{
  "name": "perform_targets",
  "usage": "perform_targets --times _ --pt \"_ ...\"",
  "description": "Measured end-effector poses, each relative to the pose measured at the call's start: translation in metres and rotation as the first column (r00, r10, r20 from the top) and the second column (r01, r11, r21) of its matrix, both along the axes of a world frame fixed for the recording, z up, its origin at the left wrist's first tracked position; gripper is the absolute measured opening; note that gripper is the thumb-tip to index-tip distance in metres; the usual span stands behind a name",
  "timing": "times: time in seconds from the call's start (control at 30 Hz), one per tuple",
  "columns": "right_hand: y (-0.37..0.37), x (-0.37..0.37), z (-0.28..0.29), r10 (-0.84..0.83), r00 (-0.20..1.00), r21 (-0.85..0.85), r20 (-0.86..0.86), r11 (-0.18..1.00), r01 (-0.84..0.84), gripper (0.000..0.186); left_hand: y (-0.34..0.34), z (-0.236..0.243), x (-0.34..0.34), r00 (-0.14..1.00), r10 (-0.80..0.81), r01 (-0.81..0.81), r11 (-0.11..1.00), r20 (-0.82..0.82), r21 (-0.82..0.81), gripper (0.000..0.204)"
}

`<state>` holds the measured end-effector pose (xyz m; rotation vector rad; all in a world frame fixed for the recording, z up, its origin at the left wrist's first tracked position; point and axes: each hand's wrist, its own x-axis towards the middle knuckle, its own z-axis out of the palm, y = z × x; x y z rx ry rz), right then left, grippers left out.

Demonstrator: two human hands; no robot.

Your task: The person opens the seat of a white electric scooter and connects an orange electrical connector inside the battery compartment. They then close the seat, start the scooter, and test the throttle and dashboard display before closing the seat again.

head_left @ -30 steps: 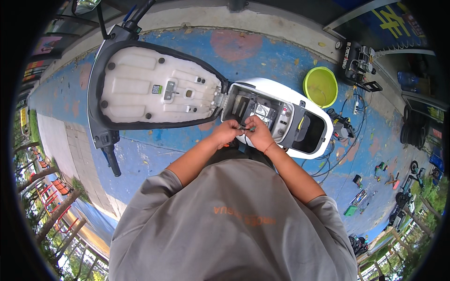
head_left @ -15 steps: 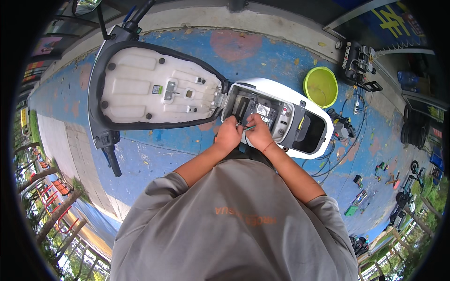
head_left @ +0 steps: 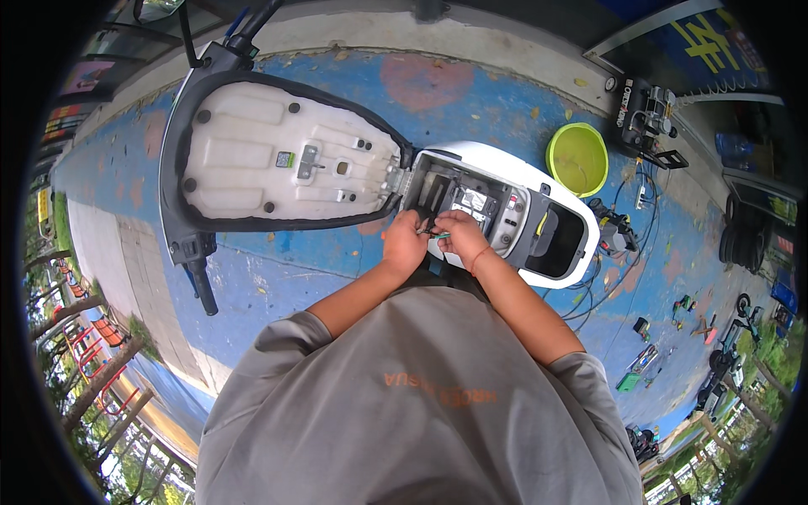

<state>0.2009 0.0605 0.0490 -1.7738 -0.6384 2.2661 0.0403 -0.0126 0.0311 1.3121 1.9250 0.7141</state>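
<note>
A white scooter [head_left: 484, 154] stands in front of me with its seat [head_left: 244, 160] flipped up to the left, pale underside showing. Over the near edge of the open storage compartment [head_left: 510, 220], my two hands meet. My left hand [head_left: 406, 244] is closed in a pinch on a thin dark wire [head_left: 426, 228]. Close beside it, my right hand [head_left: 462, 236] pinches a slim green piece [head_left: 442, 236], its kind too small to make out. Fingers cover most of both items. Inside the compartment, a label with white patches [head_left: 474, 202] shows beyond my right hand.
A yellow-green basin [head_left: 577, 160] sits on the blue painted ground at the far right, near a black air compressor [head_left: 646, 114]. Cables [head_left: 596, 290] and a power tool [head_left: 616, 227] lie behind the scooter's tail. Several tools and a green box [head_left: 628, 382] are scattered at right.
My right hand has shifted slightly left and down, its fingers now bent more over the green piece. The left hand has barely moved, staying close to it.
</note>
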Motion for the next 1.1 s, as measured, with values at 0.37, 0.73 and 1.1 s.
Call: perform_targets --times 0.37,0.73,1.1 --pt "0.021 0.000 -0.005 0.101 0.994 0.028 -0.053 0.995 -0.099 0.012 0.003 0.004 0.001 1.000 0.006 -0.006 1.000 -0.004 -0.006 0.023" --pt "0.004 -0.003 -0.005 0.160 0.980 0.271 0.119 0.944 -0.187 0.027 0.001 0.008 -0.005 0.998 0.047 -0.050 0.996 0.037 0.074 0.027" --pt "-0.001 -0.010 -0.001 0.003 0.999 0.160 -0.037 0.987 0.003 0.027 0.004 0.008 -0.004 0.999 -0.011 0.004 0.988 0.045 0.157 0.029"
